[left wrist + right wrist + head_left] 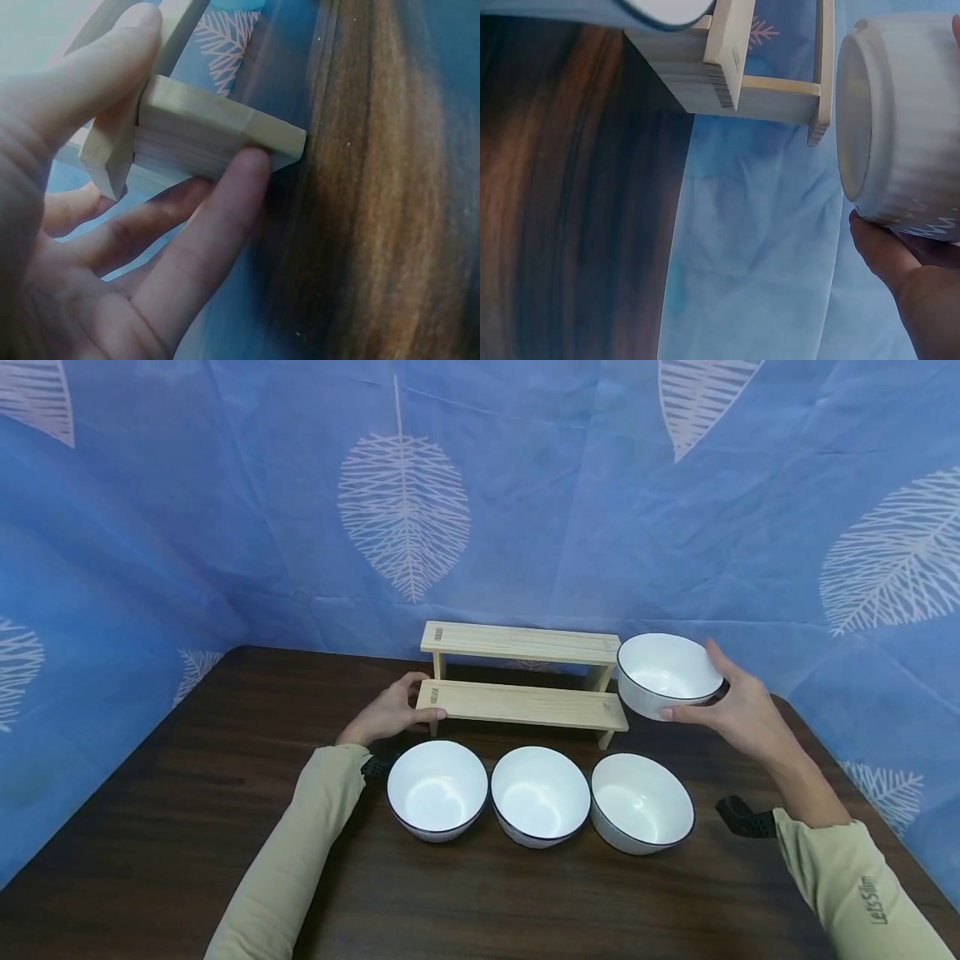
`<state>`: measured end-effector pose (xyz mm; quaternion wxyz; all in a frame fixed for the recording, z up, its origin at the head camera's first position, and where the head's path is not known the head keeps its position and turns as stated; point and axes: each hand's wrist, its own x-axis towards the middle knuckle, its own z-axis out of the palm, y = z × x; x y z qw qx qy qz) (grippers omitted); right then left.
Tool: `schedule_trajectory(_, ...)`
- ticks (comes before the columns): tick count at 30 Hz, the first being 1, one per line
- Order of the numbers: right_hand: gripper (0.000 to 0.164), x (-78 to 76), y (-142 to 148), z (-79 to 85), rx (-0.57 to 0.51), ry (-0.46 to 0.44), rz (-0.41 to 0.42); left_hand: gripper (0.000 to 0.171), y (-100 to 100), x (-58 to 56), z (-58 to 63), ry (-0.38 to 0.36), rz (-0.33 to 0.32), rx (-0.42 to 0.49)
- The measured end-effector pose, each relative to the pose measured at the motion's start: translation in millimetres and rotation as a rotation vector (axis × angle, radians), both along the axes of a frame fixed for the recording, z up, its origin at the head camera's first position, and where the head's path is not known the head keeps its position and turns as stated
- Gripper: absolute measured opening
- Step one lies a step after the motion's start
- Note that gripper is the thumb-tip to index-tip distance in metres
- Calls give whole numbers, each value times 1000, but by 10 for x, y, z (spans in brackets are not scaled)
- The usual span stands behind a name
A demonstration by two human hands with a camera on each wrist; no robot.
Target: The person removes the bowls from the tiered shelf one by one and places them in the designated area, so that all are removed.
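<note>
My right hand (pixel 738 710) grips a white bowl (pixel 663 672) by its right side, thumb at the front. The bowl, dark-rimmed, is held up at the right end of a two-step wooden shelf (pixel 525 703). In the right wrist view the bowl (pixel 915 120) shows its base and patterned outer wall. My left hand (pixel 390 710) holds the shelf's lower step at its left end. Close up in the left wrist view, the thumb lies on the board and a fingertip touches the wooden support (pixel 202 127).
Three more white bowls stand in a row before the shelf: a left bowl (pixel 437 789), a middle bowl (pixel 540 795) and a right bowl (pixel 642 802). All are on a dark wooden table (pixel 150 827). A blue leaf-print cloth (pixel 525 510) hangs close behind the shelf.
</note>
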<state>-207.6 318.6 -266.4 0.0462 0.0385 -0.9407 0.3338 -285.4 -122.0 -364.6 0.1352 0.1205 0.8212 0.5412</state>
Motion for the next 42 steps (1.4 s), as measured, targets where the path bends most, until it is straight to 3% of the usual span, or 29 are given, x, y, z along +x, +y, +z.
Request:
schedule_trajectory(8,120,-44,-49,-88,-7,-3,41,75,-146,35,-50,15,24,-2)
schedule_trajectory(19,121,158,174,-157,68,1,-12,78,-36,-8,-46,11,1,0)
schedule_trajectory(42,119,381,444,-301,100,-23,-46,78,31,1,-15,15,-16,7)
